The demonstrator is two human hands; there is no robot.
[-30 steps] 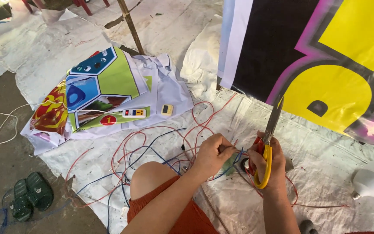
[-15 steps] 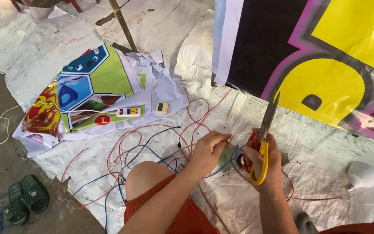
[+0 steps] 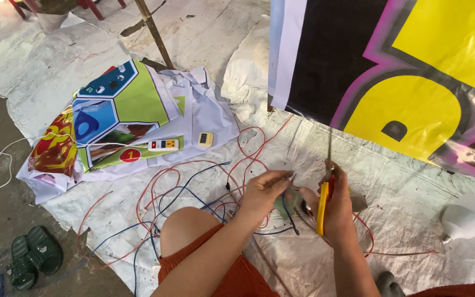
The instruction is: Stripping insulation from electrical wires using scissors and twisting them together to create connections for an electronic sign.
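White tarp [image 3: 204, 33] over ground, tangled wires [image 3: 193, 187], leaning banner [image 3: 402, 71].

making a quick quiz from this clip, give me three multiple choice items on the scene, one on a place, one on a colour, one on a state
1. Where does the white light bulb lie?
A. on the sheet at far right
B. on the printed banner at left
C. beside the sandals

2. What colour are the handles of the scissors?
A. green
B. yellow
C. blue

3. How do the scissors stand in the right hand?
A. lying flat on the floor
B. blades pointing down into the wires
C. gripped, blades pointing away from the person

Answers:
1. A, the bulb rests on the white sheet near the right edge.
2. B, yellow loops show against the fingers.
3. C, the right hand closes on the handles and the blades reach toward the big banner, while the left hand pinches a wire beside it.
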